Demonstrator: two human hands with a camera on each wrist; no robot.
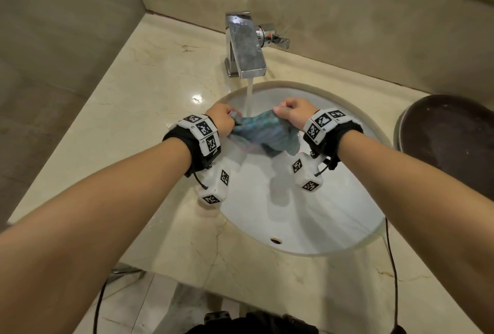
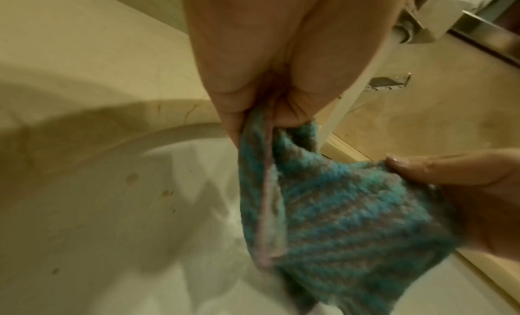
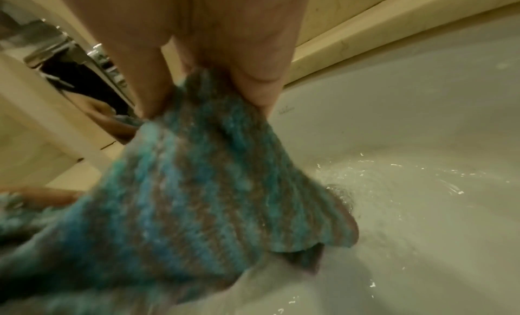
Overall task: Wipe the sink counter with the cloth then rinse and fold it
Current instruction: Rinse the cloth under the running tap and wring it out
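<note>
A teal and grey knitted cloth (image 1: 263,134) hangs stretched between both hands over the white sink basin (image 1: 320,213). My left hand (image 1: 222,119) pinches the cloth's left corner; in the left wrist view the curled fingers (image 2: 281,110) grip the cloth (image 2: 337,208). My right hand (image 1: 292,114) grips the right corner, and the right wrist view shows those fingers (image 3: 253,81) clamped on the cloth (image 3: 197,186). Water (image 1: 250,98) streams from the chrome faucet (image 1: 244,45) onto the cloth's top edge between the hands.
The beige marble counter (image 1: 128,109) surrounds the basin, with walls at the left and back. A dark round tray (image 1: 449,135) sits on the counter at the right. The faucet handle (image 1: 275,37) points right. Water splashes in the basin (image 3: 394,175).
</note>
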